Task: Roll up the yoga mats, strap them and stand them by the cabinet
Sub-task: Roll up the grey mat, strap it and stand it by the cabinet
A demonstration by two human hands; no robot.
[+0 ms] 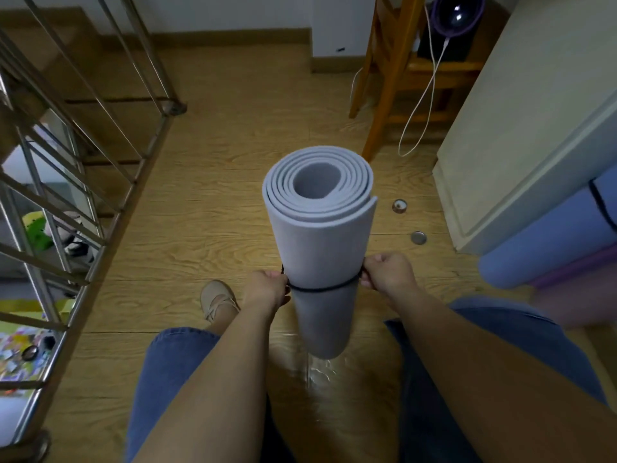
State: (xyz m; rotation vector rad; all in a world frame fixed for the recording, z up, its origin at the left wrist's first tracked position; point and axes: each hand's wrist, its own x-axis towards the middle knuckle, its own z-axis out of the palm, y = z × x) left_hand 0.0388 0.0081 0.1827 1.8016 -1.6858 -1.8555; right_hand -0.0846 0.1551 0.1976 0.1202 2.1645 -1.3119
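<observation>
Room: a wood-patterned floor [217, 195] seen from above, with the person's two forearms and blue-trousered knees at the bottom of the view.
Left side: a metal stair railing [83, 128] runs along the floor edge.
Right side: a pale cabinet [534, 128] stands at the right edge, with a wooden chair [394, 78] behind it and a white cable [424, 105] hanging from the chair.
Finished work: a rolled blue mat [551, 238] lies against the cabinet's base with a dark band across it. Further purple rolls sit just below it, blurred.
Task's thing: a rolled grey mat [320, 235] stands upright on the floor in the centre, between the knees, well apart from the cabinet. Its spiral end faces the camera.
Strap: a thin black strap [320, 289] circles the grey mat about halfway down and bites in slightly.
Left hand: the left hand [267, 284] is curled against the mat's left side, gripping the strap there.
Right hand: the right hand [389, 274] is curled at the mat's right side, pinching the strap.
Small things: a beige shoe [217, 299] beside the left wrist, and two round metal discs [418, 237] on the floor near the cabinet.
Step in hand: judged as strapping, with the roll made and the band being tightened or fastened.
Next move: likely to secure the strap without letting the roll loosen, then stand the mat by the cabinet.
</observation>
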